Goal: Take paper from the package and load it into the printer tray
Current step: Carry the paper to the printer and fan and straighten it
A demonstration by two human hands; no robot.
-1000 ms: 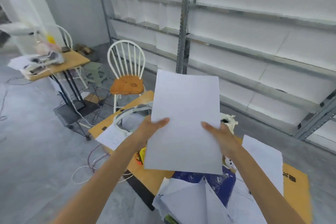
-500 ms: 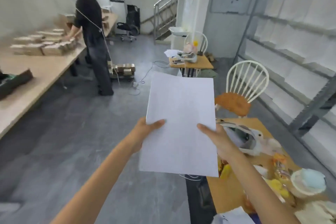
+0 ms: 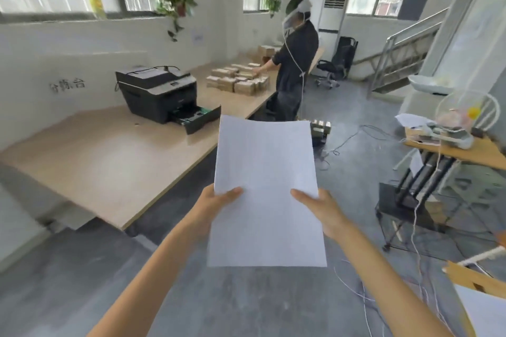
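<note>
I hold a stack of white paper (image 3: pixel 265 189) upright in front of me, over the grey floor. My left hand (image 3: pixel 216 205) grips its left edge and my right hand (image 3: pixel 320 209) grips its right edge, thumbs on the front. A black printer (image 3: pixel 157 93) stands on the long wooden table (image 3: pixel 104 161) at the left, beyond the paper. Its paper tray (image 3: pixel 198 117) is pulled out toward me and looks empty. The paper package is out of view.
A person in dark clothes (image 3: pixel 294 68) stands at the table's far end by several small cardboard boxes (image 3: pixel 238 81). A small cluttered desk (image 3: pixel 451 142) with a black frame stands at the right. Loose cables (image 3: pixel 353 139) lie on the floor. Another table corner (image 3: pixel 476 279) shows at the lower right.
My view has swung left from the shelving and the cluttered table to the long table with the printer. Both hands keep the same grip on the paper.
</note>
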